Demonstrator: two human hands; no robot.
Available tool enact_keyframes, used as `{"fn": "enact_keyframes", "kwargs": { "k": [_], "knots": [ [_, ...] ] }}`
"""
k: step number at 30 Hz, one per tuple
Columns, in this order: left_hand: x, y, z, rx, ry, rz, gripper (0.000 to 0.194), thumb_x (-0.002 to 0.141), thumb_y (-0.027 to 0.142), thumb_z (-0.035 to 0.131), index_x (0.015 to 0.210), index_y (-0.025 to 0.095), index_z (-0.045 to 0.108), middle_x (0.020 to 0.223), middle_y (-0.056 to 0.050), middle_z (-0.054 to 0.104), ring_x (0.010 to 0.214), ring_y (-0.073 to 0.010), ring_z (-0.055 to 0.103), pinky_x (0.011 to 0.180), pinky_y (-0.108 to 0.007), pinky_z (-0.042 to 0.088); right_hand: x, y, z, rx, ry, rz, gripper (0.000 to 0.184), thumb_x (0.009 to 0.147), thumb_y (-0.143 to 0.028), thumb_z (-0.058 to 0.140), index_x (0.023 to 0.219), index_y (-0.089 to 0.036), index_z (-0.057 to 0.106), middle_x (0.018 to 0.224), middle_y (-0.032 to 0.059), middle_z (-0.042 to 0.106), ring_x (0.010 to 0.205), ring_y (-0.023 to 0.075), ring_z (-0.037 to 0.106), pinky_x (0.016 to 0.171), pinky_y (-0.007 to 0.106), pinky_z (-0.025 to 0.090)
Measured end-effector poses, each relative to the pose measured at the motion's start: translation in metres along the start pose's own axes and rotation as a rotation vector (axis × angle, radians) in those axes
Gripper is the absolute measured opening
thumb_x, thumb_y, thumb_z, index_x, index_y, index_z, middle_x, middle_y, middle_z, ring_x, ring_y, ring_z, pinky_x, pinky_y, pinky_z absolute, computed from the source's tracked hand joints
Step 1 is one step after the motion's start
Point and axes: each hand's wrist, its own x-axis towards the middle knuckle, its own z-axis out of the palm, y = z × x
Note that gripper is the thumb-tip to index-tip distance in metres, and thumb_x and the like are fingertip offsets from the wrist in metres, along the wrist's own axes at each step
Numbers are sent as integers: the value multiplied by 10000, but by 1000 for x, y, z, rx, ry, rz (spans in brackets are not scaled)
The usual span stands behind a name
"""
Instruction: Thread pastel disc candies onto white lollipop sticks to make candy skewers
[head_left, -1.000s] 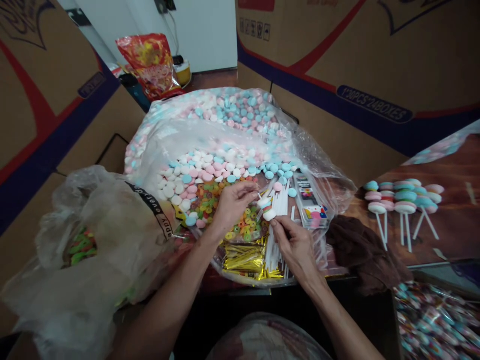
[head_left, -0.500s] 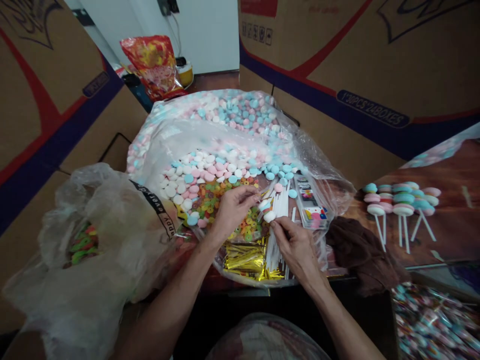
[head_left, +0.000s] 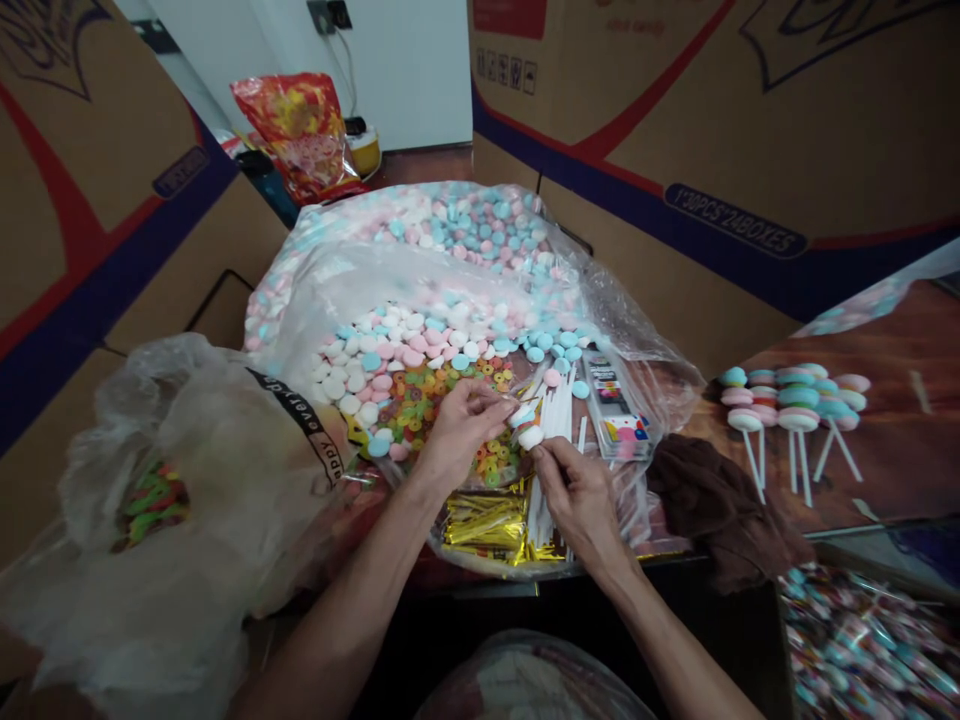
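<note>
A short stack of candies, a marshmallow pop [head_left: 530, 436] with a white piece lowest and a blue one above, is held between my hands. My right hand [head_left: 576, 492] pinches it from below, at the white piece; the stick is hidden by the fingers. My left hand [head_left: 466, 428] is closed in a pinch at the top of the stack, and what its fingertips hold is too small to make out. Beneath the hands lie ring gummies [head_left: 420, 400], white sticks [head_left: 555, 410] and gold twist ties [head_left: 484, 520].
Loose pink, white and blue marshmallows [head_left: 405, 345] spill from a big clear bag [head_left: 360, 275]. Finished pops [head_left: 799, 400] lie right, near a brown cloth [head_left: 720, 500]. Cardboard boxes [head_left: 637, 130] stand behind; a plastic bag [head_left: 225, 520] sits left. Wrapped candies [head_left: 862, 640] fill the lower right.
My left fingertips have come down closer to the top of the marshmallow pop. My right hand keeps its pinch. The whole view has shifted slightly.
</note>
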Motion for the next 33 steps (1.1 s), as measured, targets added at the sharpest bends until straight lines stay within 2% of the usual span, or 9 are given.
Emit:
{"fn": "enact_keyframes", "kwargs": {
  "k": [8,11,14,16,19,21,23,28,33],
  "knots": [
    [-4,-2,7,59,-135,-6,444,602,306,853,850,183,505,781,28,617,652,-60,571,564,-169,430,-1,4,5,11,47,-17,254,959,-278,464,762,-186,597,563,-53,444,501,95,407,516,215,318],
    [6,0,19,65,-180,35,418,643,334,831,873,188,513,777,20,616,641,-67,574,547,-172,419,1,8,1,74,120,43,292,966,-313,471,724,-189,576,573,-53,435,510,95,406,518,214,327],
    [28,3,34,100,-205,80,284,793,413,689,905,194,547,822,-16,640,704,-115,631,593,-216,461,6,14,-8,77,204,69,292,962,-330,493,719,-189,572,586,-51,436,515,97,402,524,218,334],
    [45,3,42,326,-161,163,179,858,366,597,907,194,588,794,-19,639,676,-140,630,600,-252,463,7,18,-14,66,242,74,290,959,-333,503,714,-191,566,595,-48,450,525,101,414,541,224,349],
    [62,-3,50,894,-91,416,58,827,202,599,814,176,649,782,-48,618,772,-195,619,707,-303,463,6,23,-19,74,273,88,280,958,-338,507,729,-191,574,591,-46,471,522,106,435,544,231,363],
    [64,-10,51,1170,-74,523,90,829,168,587,843,178,675,879,-83,608,864,-228,604,755,-328,453,4,25,-19,86,276,106,278,957,-340,506,734,-190,576,579,-49,470,505,104,428,525,231,356],
    [63,-15,49,1286,-81,569,153,838,152,564,930,190,681,960,-97,585,884,-230,588,752,-327,448,2,26,-18,95,266,127,284,957,-340,504,724,-190,568,576,-51,458,502,102,417,516,230,348],
    [68,-17,44,1194,-105,618,169,795,130,611,944,188,668,943,-71,586,891,-215,565,803,-324,450,2,28,-15,105,257,143,277,954,-342,506,731,-190,570,588,-50,447,516,104,405,523,233,347],
    [82,-15,55,1224,-152,692,227,789,73,549,938,193,672,954,-80,635,937,-244,548,828,-358,431,2,28,-17,95,254,135,276,957,-340,499,737,-192,576,581,-50,439,505,104,398,511,232,341]
  ]
}}
